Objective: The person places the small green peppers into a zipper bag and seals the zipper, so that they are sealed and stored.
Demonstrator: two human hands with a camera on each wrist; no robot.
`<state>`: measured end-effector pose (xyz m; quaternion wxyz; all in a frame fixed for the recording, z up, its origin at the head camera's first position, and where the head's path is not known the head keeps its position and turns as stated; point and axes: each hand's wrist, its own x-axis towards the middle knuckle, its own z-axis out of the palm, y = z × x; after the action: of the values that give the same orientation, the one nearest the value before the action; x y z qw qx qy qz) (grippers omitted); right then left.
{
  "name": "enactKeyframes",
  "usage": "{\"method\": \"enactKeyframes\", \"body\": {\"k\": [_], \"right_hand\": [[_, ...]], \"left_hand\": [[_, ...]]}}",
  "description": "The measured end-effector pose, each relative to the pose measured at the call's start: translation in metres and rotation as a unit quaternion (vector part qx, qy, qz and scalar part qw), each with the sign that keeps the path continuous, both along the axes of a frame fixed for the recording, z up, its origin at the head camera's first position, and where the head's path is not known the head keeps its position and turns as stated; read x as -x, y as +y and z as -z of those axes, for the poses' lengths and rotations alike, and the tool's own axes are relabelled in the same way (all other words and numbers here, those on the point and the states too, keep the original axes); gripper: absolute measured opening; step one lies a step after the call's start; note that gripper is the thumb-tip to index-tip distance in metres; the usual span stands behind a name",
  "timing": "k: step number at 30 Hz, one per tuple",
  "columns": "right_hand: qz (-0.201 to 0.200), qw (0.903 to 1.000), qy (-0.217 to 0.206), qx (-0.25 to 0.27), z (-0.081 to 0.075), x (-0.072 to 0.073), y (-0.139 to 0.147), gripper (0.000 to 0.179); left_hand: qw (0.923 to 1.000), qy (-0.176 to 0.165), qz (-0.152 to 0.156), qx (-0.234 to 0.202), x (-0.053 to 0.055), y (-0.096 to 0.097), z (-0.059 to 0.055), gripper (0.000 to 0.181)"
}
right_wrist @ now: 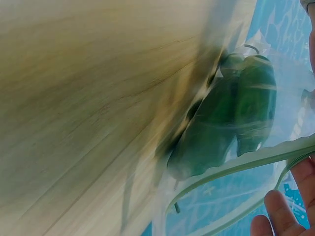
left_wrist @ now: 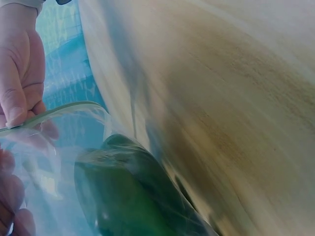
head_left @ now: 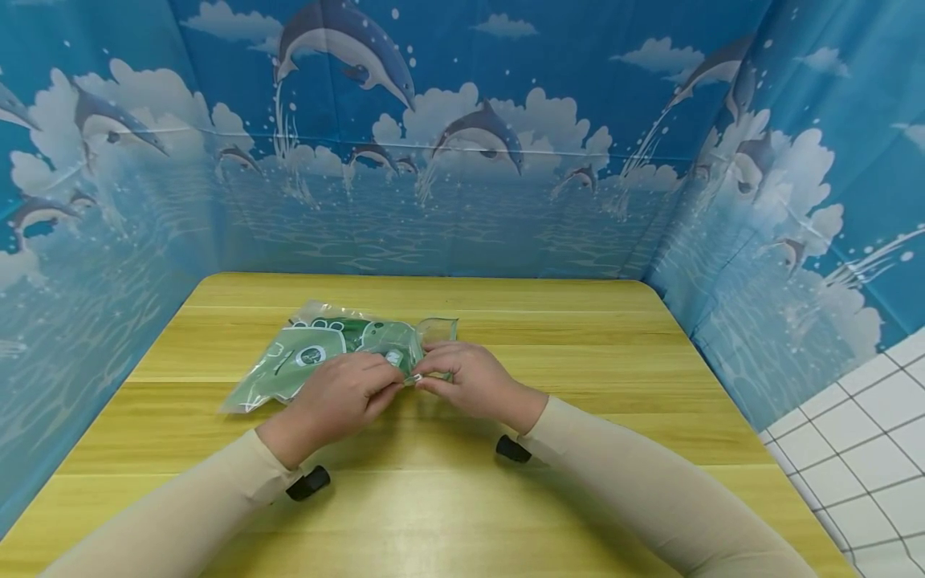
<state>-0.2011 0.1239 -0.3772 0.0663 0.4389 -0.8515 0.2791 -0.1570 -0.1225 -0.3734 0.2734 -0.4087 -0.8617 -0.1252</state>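
Observation:
A clear zip bag [head_left: 285, 365] with a pale green print lies on the table, its mouth toward the right. Through the film, dark green, smooth, elongated vegetables [right_wrist: 251, 105] show, one with a thin curved stem. My left hand [head_left: 343, 393] pinches the near edge of the bag's mouth. Beside it, my right hand [head_left: 470, 377] pinches the corner by a small white zip slider [head_left: 417, 378] between thumb and index finger. The green zip strip [right_wrist: 231, 169] stands parted in the right wrist view, so the mouth gapes there.
The bag rests on a yellow wood-grain table [head_left: 578, 337]. A blue dolphin-print curtain [head_left: 462, 209] hangs behind and along both sides. White tiles [head_left: 867, 449] show past the right edge. Black wrist devices [head_left: 309, 483] sit below both sleeves.

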Motion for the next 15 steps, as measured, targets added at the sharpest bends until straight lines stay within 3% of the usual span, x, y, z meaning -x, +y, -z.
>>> {"method": "enactKeyframes", "body": {"k": [15], "right_hand": [[0.026, 0.9995, -0.003, -0.018, 0.0044, 0.006, 0.0065, 0.02]], "left_hand": [[0.9998, 0.008, 0.013, -0.012, 0.0005, -0.0007, -0.0013, 0.008]]}}
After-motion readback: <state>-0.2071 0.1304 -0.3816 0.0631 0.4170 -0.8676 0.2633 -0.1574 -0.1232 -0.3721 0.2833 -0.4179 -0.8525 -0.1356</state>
